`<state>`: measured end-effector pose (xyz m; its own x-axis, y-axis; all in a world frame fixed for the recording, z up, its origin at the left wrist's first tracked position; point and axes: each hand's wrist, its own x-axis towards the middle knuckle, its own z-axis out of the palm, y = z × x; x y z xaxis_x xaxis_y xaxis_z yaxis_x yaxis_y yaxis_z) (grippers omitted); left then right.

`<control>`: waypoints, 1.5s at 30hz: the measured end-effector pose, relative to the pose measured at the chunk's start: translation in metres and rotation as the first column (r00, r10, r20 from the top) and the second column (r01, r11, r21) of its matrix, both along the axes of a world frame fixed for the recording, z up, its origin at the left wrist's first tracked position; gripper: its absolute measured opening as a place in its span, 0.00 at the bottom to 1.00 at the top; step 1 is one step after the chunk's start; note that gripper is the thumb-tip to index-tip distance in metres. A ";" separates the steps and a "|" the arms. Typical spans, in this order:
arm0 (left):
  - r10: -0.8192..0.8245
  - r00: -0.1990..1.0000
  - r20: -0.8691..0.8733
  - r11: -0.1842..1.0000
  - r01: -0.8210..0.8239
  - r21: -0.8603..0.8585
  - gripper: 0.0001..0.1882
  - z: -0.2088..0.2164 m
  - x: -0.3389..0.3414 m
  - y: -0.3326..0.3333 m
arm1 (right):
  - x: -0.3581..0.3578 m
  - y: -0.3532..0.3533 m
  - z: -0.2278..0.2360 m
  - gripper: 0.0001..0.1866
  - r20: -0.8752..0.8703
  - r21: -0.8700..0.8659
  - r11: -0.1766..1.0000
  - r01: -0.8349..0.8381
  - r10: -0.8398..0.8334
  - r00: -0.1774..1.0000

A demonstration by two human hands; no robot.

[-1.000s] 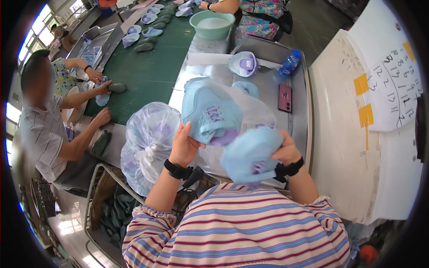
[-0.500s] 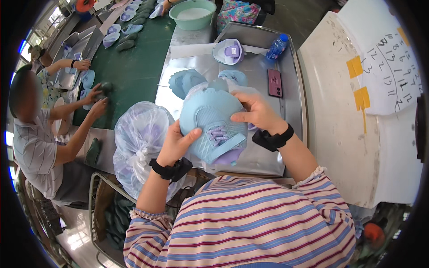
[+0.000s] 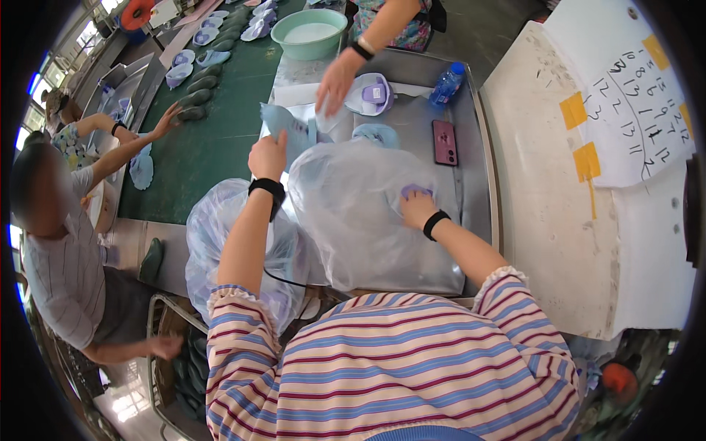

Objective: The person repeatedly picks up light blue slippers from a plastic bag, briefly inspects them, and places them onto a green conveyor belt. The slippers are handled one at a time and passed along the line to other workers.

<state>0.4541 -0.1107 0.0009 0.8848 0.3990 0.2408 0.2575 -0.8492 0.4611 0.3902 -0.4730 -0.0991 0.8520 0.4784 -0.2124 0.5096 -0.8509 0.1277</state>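
My left hand [image 3: 268, 156] is closed on the lower edge of light blue shoe uppers [image 3: 289, 131], which stand raised over the left side of the metal tray. A large clear plastic bag [image 3: 346, 213] billows between my forearms, and something pale blue shows blurrily behind its top. My right hand [image 3: 418, 210], at the bag's right side, has its fingers curled on a small lilac piece [image 3: 416, 190]; the thumb is partly hidden. From the far side, a co-worker's hand [image 3: 337, 82] reaches down to the thin plastic by the uppers.
A white and lilac upper [image 3: 369, 94], a blue-capped bottle [image 3: 447, 83] and a phone [image 3: 445, 142] lie around the metal tray [image 3: 482, 184]. A filled plastic bag [image 3: 235, 250] stands at left. Beyond are a green basin [image 3: 309, 35] and another person [image 3: 66, 257] at the green table [image 3: 228, 151].
My hands have spread apart; the light blue uppers have moved up and left with my left hand. The clear bag now billows over the tray, and a co-worker's arm has come in from the top.
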 end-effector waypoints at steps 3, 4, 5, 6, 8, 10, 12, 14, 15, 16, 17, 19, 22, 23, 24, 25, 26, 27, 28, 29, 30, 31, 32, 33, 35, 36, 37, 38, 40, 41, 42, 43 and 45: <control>-0.102 0.991 -0.083 0.929 0.125 0.348 0.21 0.024 -0.007 -0.015 | 0.013 -0.013 -0.016 0.18 -0.032 -0.035 0.999 0.032 -0.033 0.999; -0.130 0.985 -0.111 0.905 0.164 0.394 0.20 0.024 -0.014 -0.008 | 0.021 -0.010 0.007 0.16 -0.118 0.014 0.998 0.062 -0.060 0.991; -0.197 0.980 0.036 0.888 0.163 0.430 0.20 0.026 -0.018 -0.003 | 0.026 -0.011 0.031 0.14 -0.205 0.053 0.992 0.113 -0.100 0.974; -0.276 0.944 0.182 0.869 0.164 0.468 0.19 0.032 -0.017 0.000 | 0.035 -0.021 0.050 0.09 -0.242 0.235 0.952 0.196 -0.138 0.960; -0.402 0.831 0.386 0.899 0.278 0.339 0.17 0.038 -0.017 0.013 | 0.055 -0.033 0.107 0.11 -0.511 0.381 0.752 0.538 -0.314 0.801; -0.212 0.966 0.150 0.861 0.257 -0.439 0.19 0.076 -0.028 0.001 | 0.064 -0.065 0.118 0.20 -0.861 0.498 0.189 0.846 -0.011 0.509; -0.059 0.952 0.302 0.661 0.264 -0.702 0.20 0.082 -0.040 0.003 | 0.059 -0.067 0.144 0.24 -0.870 0.359 -0.069 0.931 0.336 0.360; 0.136 0.856 0.499 0.557 0.351 -0.753 0.20 0.094 -0.054 -0.017 | 0.052 -0.069 0.155 0.27 -0.788 0.302 -0.170 0.938 0.510 0.346; 0.200 0.814 0.545 0.520 0.383 -0.764 0.19 0.100 -0.059 -0.029 | 0.050 -0.071 0.157 0.28 -0.770 0.333 -0.179 0.926 0.515 0.376; 0.268 0.766 0.584 0.489 0.414 -0.768 0.18 0.107 -0.066 -0.041 | 0.047 -0.070 0.154 0.29 -0.749 0.363 -0.183 0.914 0.526 0.403; 0.336 0.712 0.617 0.467 0.443 -0.765 0.17 0.112 -0.073 -0.044 | 0.043 -0.064 0.152 0.30 -0.724 0.389 -0.184 0.903 0.545 0.423; 0.230 0.783 0.579 0.477 0.428 -0.768 0.17 0.097 -0.084 -0.023 | 0.025 -0.041 0.172 0.26 -0.644 0.447 -0.262 0.855 0.568 0.512; 0.163 0.825 0.542 0.421 0.439 -0.794 0.16 0.095 -0.090 -0.016 | 0.017 -0.041 0.171 0.19 -0.305 0.359 -0.300 0.884 0.857 0.415; 0.186 0.806 0.562 0.325 0.489 -0.809 0.15 0.098 -0.093 -0.024 | 0.020 -0.030 0.165 0.17 0.070 0.303 -0.207 0.930 0.978 0.195; 0.158 0.825 0.543 0.276 0.491 -0.826 0.15 0.091 -0.095 -0.017 | 0.024 -0.022 0.164 0.14 0.162 0.299 -0.198 0.933 0.975 0.155; 0.152 0.840 0.520 0.251 0.476 -0.843 0.15 0.095 -0.101 -0.016 | 0.021 0.002 0.184 0.13 -0.179 0.220 -0.331 0.918 0.911 0.372; 0.180 0.838 0.515 0.255 0.465 -0.847 0.15 0.092 -0.106 -0.009 | 0.009 0.033 0.219 0.12 -0.511 0.200 -0.469 0.860 0.699 0.500; 0.205 0.835 0.511 0.256 0.458 -0.851 0.15 0.087 -0.111 -0.002 | 0.001 0.053 0.237 0.12 -0.768 0.245 -0.586 0.772 0.369 0.524; 0.283 0.823 0.492 0.202 0.450 -0.870 0.14 0.086 -0.107 0.000 | 0.029 0.046 0.205 0.12 -0.730 0.226 -0.537 0.813 0.459 0.506; 0.369 0.806 0.463 0.159 0.436 -0.886 0.13 0.083 -0.106 0.009 | 0.048 0.054 0.172 0.11 -0.716 0.126 -0.539 0.833 0.531 0.452; 0.453 0.781 0.429 0.117 0.425 -0.898 0.13 0.083 -0.105 0.019 | 0.065 0.066 0.145 0.10 -0.692 0.027 -0.527 0.850 0.604 0.396; 0.471 0.793 0.387 0.056 0.411 -0.910 0.12 0.085 -0.107 0.030 | 0.078 0.080 0.130 0.10 -0.657 -0.072 -0.498 0.864 0.675 0.334; 0.497 0.796 0.346 -0.001 0.400 -0.917 0.12 0.087 -0.113 0.042 | 0.086 0.095 0.127 0.10 -0.689 -0.043 -0.552 0.833 0.620 0.375; 0.521 0.797 0.306 -0.059 0.391 -0.918 0.11 0.089 -0.119 0.054 | 0.090 0.110 0.123 0.10 -0.717 -0.011 -0.602 0.798 0.561 0.414; 0.514 0.811 0.279 -0.060 0.358 -0.932 0.07 0.083 -0.129 0.084 | 0.094 0.144 0.115 0.12 -0.761 0.067 -0.676 0.734 0.441 0.475; 0.537 0.808 0.244 -0.066 0.328 -0.943 0.05 0.086 -0.130 0.093 | 0.102 0.148 0.104 0.15 -0.765 0.220 -0.607 0.764 0.379 0.521; 0.562 0.801 0.207 -0.071 0.297 -0.952 0.03 0.087 -0.133 0.103 | 0.109 0.146 0.093 0.18 -0.753 0.364 -0.518 0.774 0.325 0.572; 0.596 0.787 0.163 -0.083 0.262 -0.961 0.02 0.085 -0.135 0.115 | 0.106 0.151 0.087 0.22 -0.792 0.517 -0.347 0.783 0.154 0.591; 0.623 0.770 0.134 -0.060 0.218 -0.974 0.01 0.081 -0.136 0.138 | 0.103 0.133 0.053 0.31 -0.443 0.877 0.228 0.424 0.037 0.896; 0.612 0.778 0.142 -0.052 0.220 -0.974 0.02 0.076 -0.132 0.151 | 0.104 0.118 0.026 0.35 -0.057 0.857 0.511 -0.064 0.218 0.974; 0.624 0.770 0.133 -0.012 0.179 -0.984 0.04 0.061 -0.142 0.175 | 0.068 0.125 0.053 0.40 -0.177 0.456 0.882 -0.115 0.217 0.960; 0.610 0.783 0.125 0.019 0.143 -0.989 0.06 0.048 -0.144 0.197 | 0.043 0.122 0.062 0.46 -0.369 0.304 0.945 -0.122 0.235 0.899; 0.585 0.806 0.090 0.094 0.043 -0.995 0.08 0.041 -0.123 0.226 | 0.018 0.084 0.028 0.56 -0.664 0.352 0.893 -0.282 0.450 0.597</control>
<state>0.3306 0.1149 0.0416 0.5885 0.7487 -0.3051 -0.1014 0.4427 0.8909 0.4086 -0.3888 -0.0715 0.2141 0.8156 -0.5375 0.6403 -0.5327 -0.5534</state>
